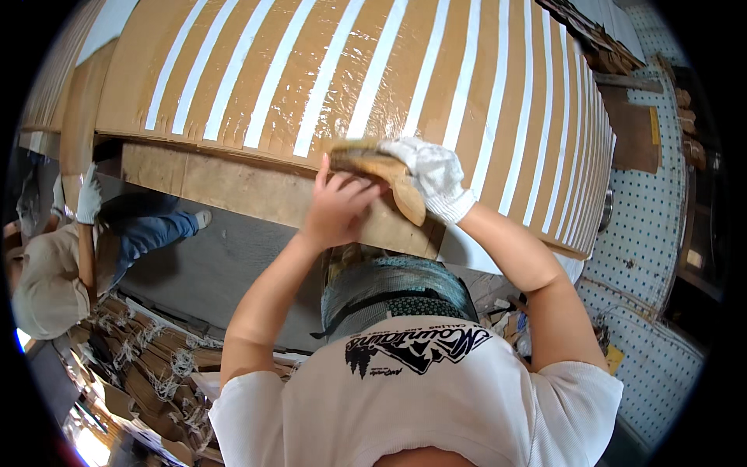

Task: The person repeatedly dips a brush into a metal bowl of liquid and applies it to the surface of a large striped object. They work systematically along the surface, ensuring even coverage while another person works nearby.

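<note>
A wide sheet of brown paper with glossy film and white stripes (327, 86) covers the worktable in front of me. At its near edge I grip a flat, brown, folded piece (369, 162) with both hands. My bare left hand (336, 208) clasps it from below, fingers curled over its lower edge. From the right side, my right hand (434, 177), in a white knitted glove, grasps the top of the same piece. Below the hands runs the table's bare wooden edge (233, 183).
At the left a co-worker in a beige shirt and blue jeans (47, 272) raises a gloved hand (89, 198) to the table. Stacks of brown paper bags with string handles (156, 366) lie lower left. White sheeting with blue dots (646, 233) hangs at the right.
</note>
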Motion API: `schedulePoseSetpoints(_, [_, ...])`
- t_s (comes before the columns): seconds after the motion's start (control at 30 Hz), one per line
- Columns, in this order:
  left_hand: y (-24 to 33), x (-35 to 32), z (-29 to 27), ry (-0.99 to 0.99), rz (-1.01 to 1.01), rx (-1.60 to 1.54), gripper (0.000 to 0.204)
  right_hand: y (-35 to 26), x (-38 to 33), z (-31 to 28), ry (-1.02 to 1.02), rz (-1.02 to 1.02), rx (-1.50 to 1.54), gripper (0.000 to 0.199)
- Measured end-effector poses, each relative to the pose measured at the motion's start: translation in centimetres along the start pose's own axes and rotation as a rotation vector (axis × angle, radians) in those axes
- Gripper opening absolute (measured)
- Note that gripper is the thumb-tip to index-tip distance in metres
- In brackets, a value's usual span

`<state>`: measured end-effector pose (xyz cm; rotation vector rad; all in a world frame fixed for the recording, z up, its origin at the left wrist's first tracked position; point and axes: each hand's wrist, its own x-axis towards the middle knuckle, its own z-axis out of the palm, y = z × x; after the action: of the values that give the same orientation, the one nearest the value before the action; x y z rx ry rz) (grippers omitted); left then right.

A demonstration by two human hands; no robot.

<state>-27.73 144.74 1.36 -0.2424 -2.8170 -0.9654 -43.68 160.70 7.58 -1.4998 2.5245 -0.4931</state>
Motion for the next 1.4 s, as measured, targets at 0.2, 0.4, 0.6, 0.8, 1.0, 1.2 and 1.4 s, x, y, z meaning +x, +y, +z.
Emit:
schedulePoseSetpoints(0.2, [0.4,-0.7,-0.2,0.409,-0.136,-0.073,0.044,6.2,4.1,-5.4,-0.008,0.371,-0.216,0.026])
schedulePoseSetpoints(0.4, [0.9,0.6,0.8,0.359,-0.454,0.360,0.035,10.7,-1.8,1.1,0.290,0.125,-0.046,0.040])
schedulePoseSetpoints(0.6, [1.0,1.1,0.7,0.171,-0.486,0.502,0.036,6.8,-5.7,-1.7,0.018,0.067,0.041,0.027])
schedulePoseSetpoints(0.8, [3.7,4.7,-0.3,-0.150,-0.674,0.602,0.063,13.1,-2.1,-6.1,0.285,0.337,-0.033,0.021])
schedulePoseSetpoints(1.0, [4.3,6.2,0.7,-0.233,-0.712,0.758,0.097,8.7,-7.1,-3.7,0.131,0.063,0.008,0.027])
schedulePoseSetpoints(1.2, [4.9,9.1,0.2,-0.403,-0.890,0.641,0.071,15.6,2.0,-7.8,-0.009,0.212,0.002,0.028])
schedulePoseSetpoints(1.4, [5.1,8.7,1.0,-0.278,-0.936,0.605,0.116,28.0,17.7,-10.5,0.229,0.198,-0.073,0.026])
